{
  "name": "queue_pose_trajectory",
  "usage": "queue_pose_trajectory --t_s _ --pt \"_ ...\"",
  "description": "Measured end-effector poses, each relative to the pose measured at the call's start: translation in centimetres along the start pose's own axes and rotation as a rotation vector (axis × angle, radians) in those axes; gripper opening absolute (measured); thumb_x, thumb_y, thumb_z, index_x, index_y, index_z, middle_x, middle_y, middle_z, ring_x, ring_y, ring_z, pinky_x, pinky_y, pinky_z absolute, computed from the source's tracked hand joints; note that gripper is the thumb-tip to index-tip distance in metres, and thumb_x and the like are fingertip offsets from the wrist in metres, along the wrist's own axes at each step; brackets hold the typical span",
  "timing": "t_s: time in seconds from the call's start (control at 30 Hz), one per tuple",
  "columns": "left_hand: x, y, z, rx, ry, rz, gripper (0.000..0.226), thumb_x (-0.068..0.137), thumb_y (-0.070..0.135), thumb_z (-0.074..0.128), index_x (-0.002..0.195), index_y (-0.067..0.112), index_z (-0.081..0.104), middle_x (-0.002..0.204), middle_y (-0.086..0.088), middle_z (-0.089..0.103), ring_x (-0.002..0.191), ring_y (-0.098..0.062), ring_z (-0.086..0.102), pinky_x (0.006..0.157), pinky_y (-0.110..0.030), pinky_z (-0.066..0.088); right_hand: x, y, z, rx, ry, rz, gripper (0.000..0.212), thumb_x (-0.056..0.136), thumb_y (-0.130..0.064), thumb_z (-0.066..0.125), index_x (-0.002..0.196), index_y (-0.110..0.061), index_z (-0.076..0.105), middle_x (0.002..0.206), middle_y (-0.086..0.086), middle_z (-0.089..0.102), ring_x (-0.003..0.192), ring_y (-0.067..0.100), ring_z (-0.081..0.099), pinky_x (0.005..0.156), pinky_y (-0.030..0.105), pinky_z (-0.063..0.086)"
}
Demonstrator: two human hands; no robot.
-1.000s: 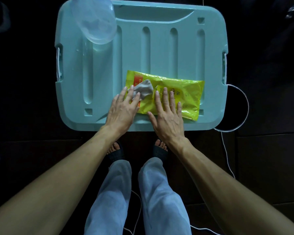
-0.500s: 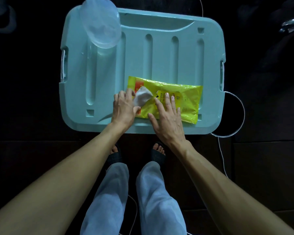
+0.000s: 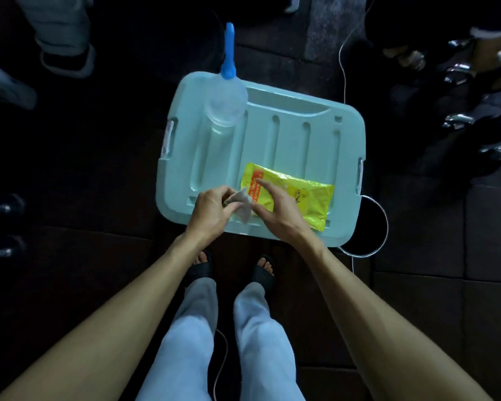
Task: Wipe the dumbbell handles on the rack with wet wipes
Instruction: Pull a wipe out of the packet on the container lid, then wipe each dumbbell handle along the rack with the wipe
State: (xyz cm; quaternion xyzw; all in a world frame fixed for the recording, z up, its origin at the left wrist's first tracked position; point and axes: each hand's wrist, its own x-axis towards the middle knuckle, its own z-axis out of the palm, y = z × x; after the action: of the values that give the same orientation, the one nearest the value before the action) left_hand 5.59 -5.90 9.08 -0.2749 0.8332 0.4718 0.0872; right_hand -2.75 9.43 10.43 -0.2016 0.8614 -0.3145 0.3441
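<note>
A yellow wet-wipe pack (image 3: 301, 198) lies on the near right part of a light teal bin lid (image 3: 275, 140). My left hand (image 3: 211, 212) pinches a crumpled grey-white wipe (image 3: 242, 206) just left of the pack, lifted a little off the lid. My right hand (image 3: 275, 209) lies over the pack's left end with its index finger stretched along the pack. Its thumb is at the wipe's edge. Chrome dumbbell handles (image 3: 475, 120) show dimly at the far right in the dark.
A clear squeeze bottle with a blue nozzle (image 3: 227, 102) stands on the lid's far left corner. A white cable loop (image 3: 383, 224) lies on the dark floor mats right of the bin. Another person's shoes (image 3: 67, 59) are at the top left. More dark weights (image 3: 3, 209) sit at left.
The wipe has come out of the pack into my left hand's pinch. My right hand's palm has lifted, leaving the index finger on the pack. The camera has pulled back and up.
</note>
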Motion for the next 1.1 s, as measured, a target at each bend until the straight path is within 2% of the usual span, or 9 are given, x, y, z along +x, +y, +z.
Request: queue_pose_trajectory --t_s 0.1,0.23,0.37,0.5,0.6,0.7,0.8,0.93,1.1 --pt "-4.6 1.6 -5.3 -0.096 0.069 -0.023 0.01 0.086 0.02 0.075 0.086 0.013 0.068 0.071 0.008 0.063 0.066 -0.004 0.057 0.062 -0.012 0.04 -1.4 -5.1 -0.8 0.026 -0.152 -0.063 0.041 0.096 -0.022 0.068 0.134 -0.007 0.06 0.133 0.006 0.064 0.124 0.016 0.057 0.107 0.03 0.042" --pt "-9.8 3.0 -11.6 -0.226 0.234 -0.079 0.005 0.087 0.018 0.073 0.087 0.016 0.069 0.072 0.014 0.063 0.067 0.008 0.057 0.064 -0.009 0.04 -2.8 -12.3 -0.6 0.112 -0.267 -0.101 0.014 0.094 -0.014 0.07 0.103 -0.004 0.068 0.098 0.015 0.073 0.088 0.014 0.06 0.077 0.032 0.045" --pt "-14.5 3.2 -17.0 -0.295 0.475 -0.161 0.009 0.09 0.02 0.07 0.091 0.011 0.071 0.078 -0.001 0.069 0.077 -0.013 0.063 0.068 -0.024 0.048 -4.1 -20.7 0.7 0.181 -0.37 -0.109 0.008 0.096 -0.015 0.068 0.095 -0.007 0.065 0.086 0.017 0.073 0.069 0.013 0.06 0.058 0.023 0.046" --pt "-18.9 3.1 -21.1 -0.258 0.829 -0.217 0.006 0.09 0.017 0.07 0.095 0.014 0.071 0.084 0.004 0.069 0.078 -0.007 0.064 0.072 -0.021 0.052 -5.1 -28.6 3.4 0.22 -0.351 -0.168 0.008 0.093 -0.009 0.069 0.085 -0.01 0.068 0.073 0.008 0.068 0.054 0.008 0.061 0.05 0.021 0.051" --pt "-22.3 2.9 -24.1 -0.198 1.068 -0.24 0.013 0.091 0.017 0.069 0.104 0.017 0.069 0.093 0.009 0.064 0.085 -0.004 0.062 0.078 -0.022 0.053 -6.7 -33.8 6.0 0.273 -0.382 -0.226 0.008 0.091 -0.006 0.069 0.089 0.0 0.072 0.074 0.014 0.07 0.06 0.014 0.068 0.056 0.029 0.059" --pt "-25.3 2.7 -26.9 -0.12 1.168 -0.205 0.016 0.095 0.021 0.064 0.11 0.021 0.068 0.097 0.011 0.061 0.09 -0.006 0.061 0.081 -0.026 0.054 -8.3 -37.9 8.1 0.314 -0.499 -0.284 0.015 0.094 -0.012 0.068 0.095 0.002 0.074 0.084 0.02 0.074 0.074 0.024 0.073 0.064 0.031 0.061" --pt "-28.8 1.3 -29.6 -0.013 1.19 -0.182 0.017 0.096 0.022 0.062 0.111 0.02 0.07 0.099 0.011 0.062 0.093 -0.007 0.059 0.08 -0.029 0.053 -10.0 -41.5 10.7 0.394 -0.661 -0.296 0.022 0.098 -0.016 0.066 0.104 0.004 0.073 0.096 0.023 0.074 0.089 0.026 0.074 0.076 0.032 0.061" --pt "-32.8 -1.3 -32.8 0.057 1.206 -0.165 0.022 0.096 0.027 0.062 0.115 0.02 0.072 0.096 0.012 0.062 0.091 -0.007 0.058 0.082 -0.026 0.051 -11.3 -45.7 13.9 0.492 -0.882 -0.236 0.026 0.104 -0.006 0.05 0.117 0.01 0.067 0.112 0.026 0.071 0.107 0.03 0.071 0.091 0.036 0.059" --pt "-36.2 -4.6 -36.9 0.131 1.223 -0.168 0.022 0.092 0.021 0.067 0.113 0.018 0.072 0.098 0.009 0.062 0.094 -0.009 0.057 0.079 -0.027 0.053 -12.8 -50.6 18.3 0.507 -0.931 -0.279 0.027 0.104 -0.005 0.048 0.119 0.01 0.066 0.117 0.029 0.069 0.108 0.029 0.07 0.093 0.035 0.058"
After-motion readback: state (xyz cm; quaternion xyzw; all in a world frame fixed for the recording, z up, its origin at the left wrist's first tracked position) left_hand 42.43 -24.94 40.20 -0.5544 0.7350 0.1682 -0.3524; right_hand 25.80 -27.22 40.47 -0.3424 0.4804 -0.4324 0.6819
